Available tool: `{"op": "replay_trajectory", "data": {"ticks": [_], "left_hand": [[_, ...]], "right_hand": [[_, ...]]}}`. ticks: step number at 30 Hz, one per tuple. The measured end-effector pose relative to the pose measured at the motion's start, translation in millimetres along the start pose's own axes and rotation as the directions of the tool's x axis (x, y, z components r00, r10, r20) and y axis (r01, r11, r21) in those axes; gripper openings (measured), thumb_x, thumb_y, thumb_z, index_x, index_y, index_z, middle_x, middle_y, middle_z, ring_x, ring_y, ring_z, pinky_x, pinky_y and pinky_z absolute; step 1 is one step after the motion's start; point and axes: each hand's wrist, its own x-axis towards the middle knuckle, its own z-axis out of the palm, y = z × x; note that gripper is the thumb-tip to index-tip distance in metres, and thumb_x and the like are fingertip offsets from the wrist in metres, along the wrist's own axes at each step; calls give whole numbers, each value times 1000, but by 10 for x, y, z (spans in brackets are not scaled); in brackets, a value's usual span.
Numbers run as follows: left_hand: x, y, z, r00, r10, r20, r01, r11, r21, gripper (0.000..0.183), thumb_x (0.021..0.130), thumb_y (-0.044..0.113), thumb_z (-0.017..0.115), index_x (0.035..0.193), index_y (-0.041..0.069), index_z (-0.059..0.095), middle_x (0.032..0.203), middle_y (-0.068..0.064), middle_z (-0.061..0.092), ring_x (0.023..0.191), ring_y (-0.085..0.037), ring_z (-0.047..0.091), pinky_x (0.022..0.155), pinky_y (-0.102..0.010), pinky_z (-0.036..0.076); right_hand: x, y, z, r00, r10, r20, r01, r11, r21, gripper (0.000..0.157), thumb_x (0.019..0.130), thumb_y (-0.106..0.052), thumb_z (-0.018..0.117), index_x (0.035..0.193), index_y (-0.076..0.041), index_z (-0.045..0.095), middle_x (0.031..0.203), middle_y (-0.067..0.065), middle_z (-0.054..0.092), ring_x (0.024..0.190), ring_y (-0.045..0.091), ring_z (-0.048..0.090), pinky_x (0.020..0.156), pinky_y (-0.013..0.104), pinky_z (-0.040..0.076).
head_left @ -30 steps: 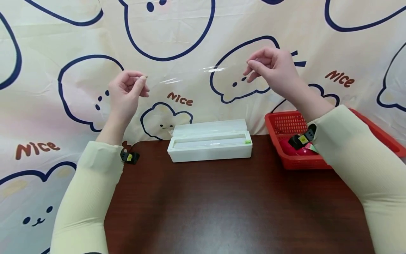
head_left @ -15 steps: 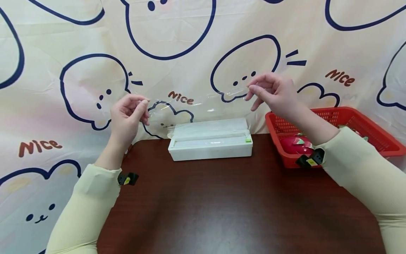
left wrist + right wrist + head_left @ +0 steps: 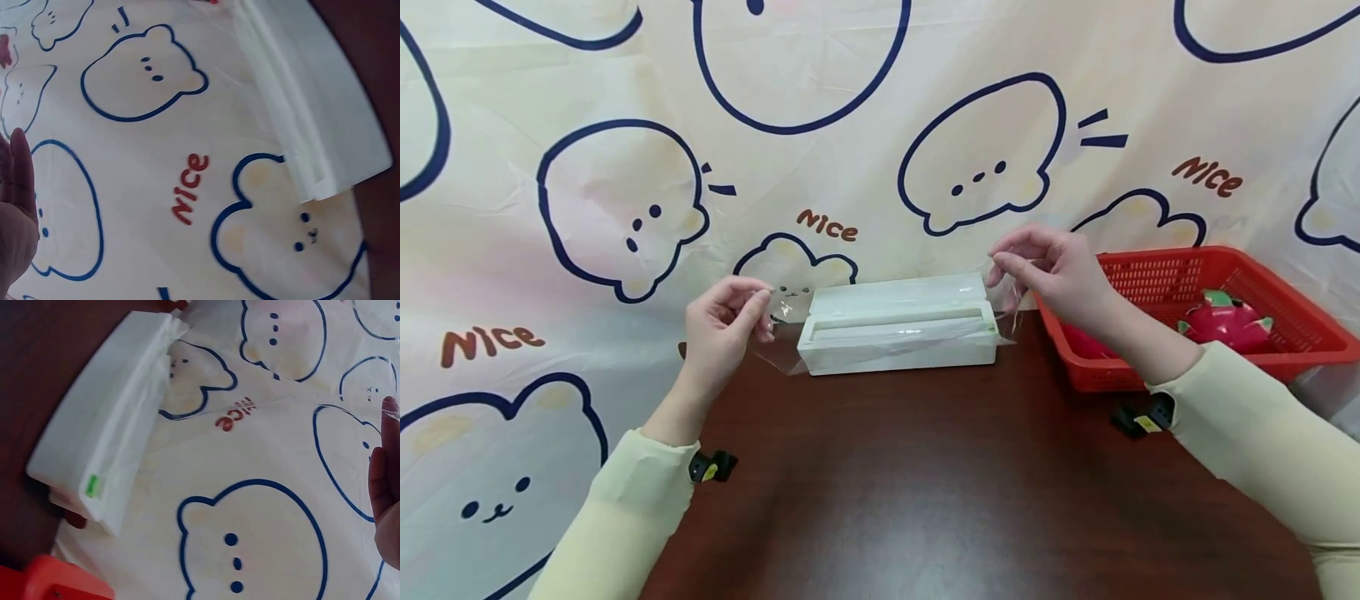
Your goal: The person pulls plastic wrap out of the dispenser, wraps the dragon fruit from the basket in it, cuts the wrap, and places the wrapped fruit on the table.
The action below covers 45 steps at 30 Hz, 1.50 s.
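Clear cling film (image 3: 1009, 300) spans between my two hands, its wrinkled edges catching the light. My left hand (image 3: 721, 329) pinches one corner between thumb and fingers, left of the white cling film dispenser (image 3: 898, 358). The other corner is pinched by my right hand (image 3: 1052, 271), just above the dispenser's right end. The dispenser stands on the table against the back cloth, its lid (image 3: 898, 290) raised. A green tab (image 3: 92, 485) shows at its end in the right wrist view. Most of the film is too transparent to trace.
At the right a red plastic basket (image 3: 1311, 360) holds dragon fruits (image 3: 1227, 323), one partly hidden by my right forearm. A cloth with cartoon animals (image 3: 850, 175) hangs behind the brown table (image 3: 925, 467).
Both hands have come down from high before the cloth to about the dispenser's level, bringing the film down in front of the dispenser. The dispenser and basket have stayed put.
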Motion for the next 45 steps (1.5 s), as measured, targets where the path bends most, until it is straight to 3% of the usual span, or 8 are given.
{"op": "replay_trajectory", "data": {"ticks": [8, 14, 23, 30, 34, 39, 45], "left_hand": [[-285, -124, 8, 997, -67, 43, 66, 998, 22, 8, 92, -9, 58, 99, -12, 61, 66, -7, 60, 51, -14, 55, 52, -21, 51], [-469, -221, 6, 987, -125, 100, 122, 992, 38, 7, 94, -6, 56, 97, -10, 61, 69, -6, 61, 60, -14, 58, 59, -22, 51], [-710, -296, 29, 939, -151, 310, 192, 976, -106, 12, 95, -7, 48, 89, -6, 58, 75, -9, 61, 68, -17, 59, 63, -28, 52], [-906, -391, 22, 899, -159, 408, 236, 961, -147, 15, 94, -10, 45, 87, -6, 58, 73, -10, 61, 65, -21, 58, 62, -30, 52], [-982, -434, 11, 854, -175, 489, 291, 941, -171, 15, 94, -9, 46, 86, -5, 58, 73, -13, 61, 65, -20, 59, 62, -30, 53], [-1058, -483, -5, 757, -200, 622, 392, 901, -187, 15, 94, -9, 46, 85, -4, 57, 76, -18, 59, 68, -22, 61, 64, -30, 55], [-1138, -524, 10, 643, -256, 722, 497, 856, -140, 13, 94, -4, 48, 86, -6, 57, 72, -24, 57, 63, -20, 61, 56, -33, 54]], "right_hand": [[-275, 136, 56, 996, 85, 18, -85, 996, -7, 15, 95, -5, 61, 110, -1, 64, 88, 12, 70, 59, 24, 65, 64, 28, 55], [-424, 231, 119, 995, 79, 65, -82, 996, 36, 14, 94, 0, 60, 108, -1, 64, 85, 10, 70, 58, 24, 64, 60, 29, 55], [-707, 382, 230, 984, 63, 170, -79, 992, 94, 16, 91, 9, 59, 106, 3, 62, 80, 8, 69, 54, 22, 64, 56, 31, 55], [-957, 543, 339, 951, 179, 253, -203, 976, 75, 13, 93, 1, 62, 106, 2, 63, 76, 5, 68, 55, 21, 64, 55, 33, 55], [-1100, 620, 402, 925, 203, 322, -238, 968, 74, 13, 93, -1, 63, 105, 0, 64, 77, 3, 69, 59, 20, 65, 55, 33, 55], [-1231, 678, 474, 905, 189, 380, -228, 972, 60, 10, 92, -4, 66, 101, -7, 67, 74, 1, 69, 56, 18, 61, 49, 30, 50], [-1340, 731, 553, 865, 204, 459, -279, 955, 102, 5, 93, -2, 64, 98, -3, 65, 69, 4, 66, 47, 22, 58, 44, 33, 51]]}}
